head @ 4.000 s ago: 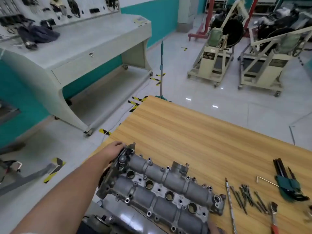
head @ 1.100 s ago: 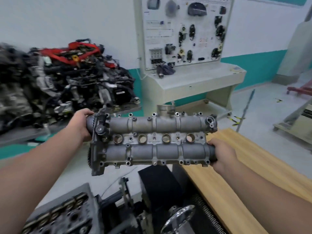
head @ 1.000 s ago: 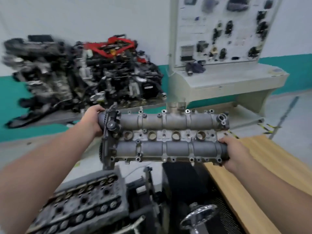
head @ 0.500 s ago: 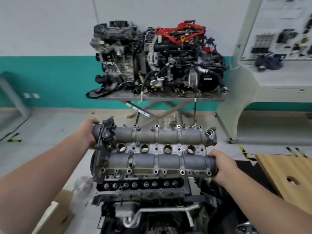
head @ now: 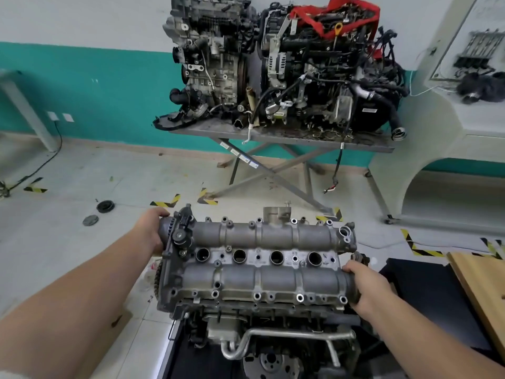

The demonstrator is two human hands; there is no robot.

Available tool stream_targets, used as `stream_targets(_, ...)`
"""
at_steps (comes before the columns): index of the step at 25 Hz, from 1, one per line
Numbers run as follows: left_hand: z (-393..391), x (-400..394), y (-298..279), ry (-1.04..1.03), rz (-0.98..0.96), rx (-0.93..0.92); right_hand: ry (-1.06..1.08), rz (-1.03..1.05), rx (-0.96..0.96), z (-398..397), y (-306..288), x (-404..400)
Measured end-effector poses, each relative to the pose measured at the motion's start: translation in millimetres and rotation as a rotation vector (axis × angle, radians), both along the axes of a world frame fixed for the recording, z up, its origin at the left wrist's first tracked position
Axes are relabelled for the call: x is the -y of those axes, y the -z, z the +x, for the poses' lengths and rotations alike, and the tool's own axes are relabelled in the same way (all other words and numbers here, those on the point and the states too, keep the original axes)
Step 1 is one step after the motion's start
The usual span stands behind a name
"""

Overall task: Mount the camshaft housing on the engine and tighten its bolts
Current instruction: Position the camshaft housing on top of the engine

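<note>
Gripping camshaft housing [head: 257, 263] ends: left hand [head: 149, 233], right hand [head: 364, 287], fingers curled round, atop engine [head: 262, 335].

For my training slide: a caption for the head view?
Both hands, left and right, hold the camshaft housing on the engine.

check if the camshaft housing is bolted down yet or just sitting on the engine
Not bolted: the camshaft housing lies level on the engine, its edge bolt holes empty, left hand and right hand gripping its ends.

Grey camshaft housing [head: 257, 266] lies level atop the engine [head: 273, 337], bolt holes empty.
</note>
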State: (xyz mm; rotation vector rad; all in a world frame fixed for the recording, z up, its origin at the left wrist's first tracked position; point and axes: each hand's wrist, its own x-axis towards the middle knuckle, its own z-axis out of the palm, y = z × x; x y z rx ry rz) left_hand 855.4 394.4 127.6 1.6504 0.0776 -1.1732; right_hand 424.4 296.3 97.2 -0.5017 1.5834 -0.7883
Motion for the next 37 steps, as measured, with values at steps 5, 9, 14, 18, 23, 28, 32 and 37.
stream_targets(5, 0, 4, 5, -0.013, 0.021, -0.003, -0.018, 0.039, -0.002, -2, 10, 5)
stream_targets(9, 2, 6, 9, -0.032, 0.020, 0.003, -0.022, 0.051, 0.022, -2, 14, 9)
stream_targets(14, 1, 1, 22, -0.054, 0.007, -0.017, -0.048, 0.071, 0.023, -2, 25, 9)
stream_targets(18, 5, -6, 35, -0.054, 0.023, -0.025, -0.059, 0.089, 0.025, -3, 30, 9)
stream_targets(23, 6, -14, 42, -0.039, -0.054, -0.063, -0.102, 0.128, 0.025, -1, 33, 1)
stream_targets(28, -9, -40, 47, 0.063, -0.171, 0.005, -0.103, 0.042, -0.090, -4, 28, -6)
stream_targets(32, -40, -105, 55, 0.236, -0.073, 0.105, -0.218, -0.084, -0.174, -8, 29, -23)
stream_targets(37, -82, -122, 62, 0.155, -0.245, 0.099, -0.184, -0.118, -0.261, -1, 27, -29)
